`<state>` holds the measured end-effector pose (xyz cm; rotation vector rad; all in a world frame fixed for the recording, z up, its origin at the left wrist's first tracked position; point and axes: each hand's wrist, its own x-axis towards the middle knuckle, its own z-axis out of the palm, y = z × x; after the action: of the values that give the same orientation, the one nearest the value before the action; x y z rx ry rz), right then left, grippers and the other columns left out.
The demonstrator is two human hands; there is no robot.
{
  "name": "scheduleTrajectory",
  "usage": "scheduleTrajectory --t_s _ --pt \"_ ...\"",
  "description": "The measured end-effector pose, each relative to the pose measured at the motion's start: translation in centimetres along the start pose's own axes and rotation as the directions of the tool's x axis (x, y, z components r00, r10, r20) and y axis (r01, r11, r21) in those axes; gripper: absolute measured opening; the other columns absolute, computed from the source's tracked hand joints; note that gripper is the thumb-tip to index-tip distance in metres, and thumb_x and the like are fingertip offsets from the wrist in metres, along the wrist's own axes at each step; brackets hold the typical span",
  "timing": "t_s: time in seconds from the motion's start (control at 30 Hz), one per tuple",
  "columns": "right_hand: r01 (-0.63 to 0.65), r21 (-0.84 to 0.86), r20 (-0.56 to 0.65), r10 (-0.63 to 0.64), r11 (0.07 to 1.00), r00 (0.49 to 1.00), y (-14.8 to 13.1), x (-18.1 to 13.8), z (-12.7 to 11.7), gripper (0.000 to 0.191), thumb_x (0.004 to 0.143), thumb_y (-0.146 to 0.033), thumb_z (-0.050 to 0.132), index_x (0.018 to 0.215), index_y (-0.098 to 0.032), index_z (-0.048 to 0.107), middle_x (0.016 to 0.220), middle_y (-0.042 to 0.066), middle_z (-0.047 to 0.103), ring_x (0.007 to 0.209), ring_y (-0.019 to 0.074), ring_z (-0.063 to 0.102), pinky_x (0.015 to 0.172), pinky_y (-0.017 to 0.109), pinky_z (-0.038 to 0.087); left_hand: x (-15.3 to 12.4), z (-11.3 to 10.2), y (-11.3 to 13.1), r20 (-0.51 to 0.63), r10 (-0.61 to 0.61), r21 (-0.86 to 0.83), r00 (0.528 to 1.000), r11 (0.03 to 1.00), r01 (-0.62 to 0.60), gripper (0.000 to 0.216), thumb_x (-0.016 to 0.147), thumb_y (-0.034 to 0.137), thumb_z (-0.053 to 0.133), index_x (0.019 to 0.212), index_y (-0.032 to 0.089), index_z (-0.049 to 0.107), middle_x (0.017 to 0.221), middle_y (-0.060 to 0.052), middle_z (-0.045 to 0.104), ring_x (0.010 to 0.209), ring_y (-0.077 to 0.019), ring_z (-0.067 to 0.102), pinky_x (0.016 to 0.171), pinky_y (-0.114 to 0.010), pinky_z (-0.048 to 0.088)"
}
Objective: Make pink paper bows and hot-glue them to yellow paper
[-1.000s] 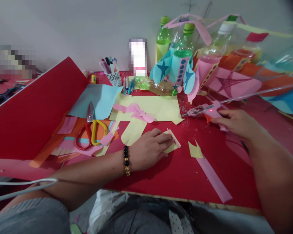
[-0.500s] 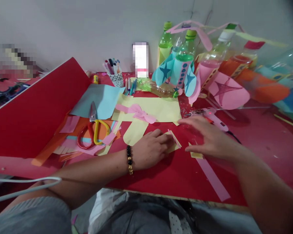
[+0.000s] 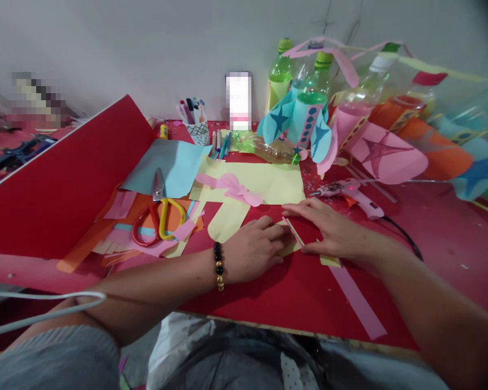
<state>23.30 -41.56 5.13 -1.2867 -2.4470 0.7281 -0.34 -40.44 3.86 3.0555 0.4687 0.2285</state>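
The left hand [image 3: 254, 249] lies flat, its fingers [image 3: 277, 232] close together and pressing on a small piece of yellow paper [image 3: 289, 248] without clamping it. A black-and-gold bead bracelet [image 3: 218, 265] circles that wrist. The right hand [image 3: 333, 233] rests open just beside it, its fingers [image 3: 299, 207] slightly apart and reaching over a narrow pink strip [image 3: 293, 232] that lies along the yellow piece, between the two hands.

Just right of them, a scrap of yellow paper [image 3: 329, 261] sits on a long pink paper strip [image 3: 358, 303]. Farther right lies a pink hot glue gun [image 3: 352, 192], its black cord [image 3: 406, 244] trailing across the red desk [image 3: 443, 254]. Beyond the left hand are a large yellow paper sheet [image 3: 268, 184] with a pink paper bow [image 3: 230, 187], and red-and-yellow scissors [image 3: 158, 225] on scattered coloured scraps beside a light blue sheet [image 3: 166, 168].

A tilted red board [image 3: 61, 179] rises at the desk's left side. Along the white wall [image 3: 106, 49] stand a patterned pen cup [image 3: 197, 132] and plastic bottles decorated with paper [image 3: 305, 103].
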Motion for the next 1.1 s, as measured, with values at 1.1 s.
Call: scheduleTrajectory --t_s 1.1 --pt "0.008 0.028 0.027 -0.009 1.0 1.0 0.51 0.21 -0.39 0.084 0.072 -0.031 0.069 0.145 -0.031 0.029 0.121 0.009 0.05 0.113 0.0283 0.047 0.095 0.043 0.043 0.39 -0.4 0.25 0.022 0.018 -0.012 1.0 1.0 -0.018 0.043 0.093 0.032 0.048 0.132 0.016 0.047 0.136 -0.009 0.05 0.124 -0.0217 0.045 0.101 -0.039 0.034"
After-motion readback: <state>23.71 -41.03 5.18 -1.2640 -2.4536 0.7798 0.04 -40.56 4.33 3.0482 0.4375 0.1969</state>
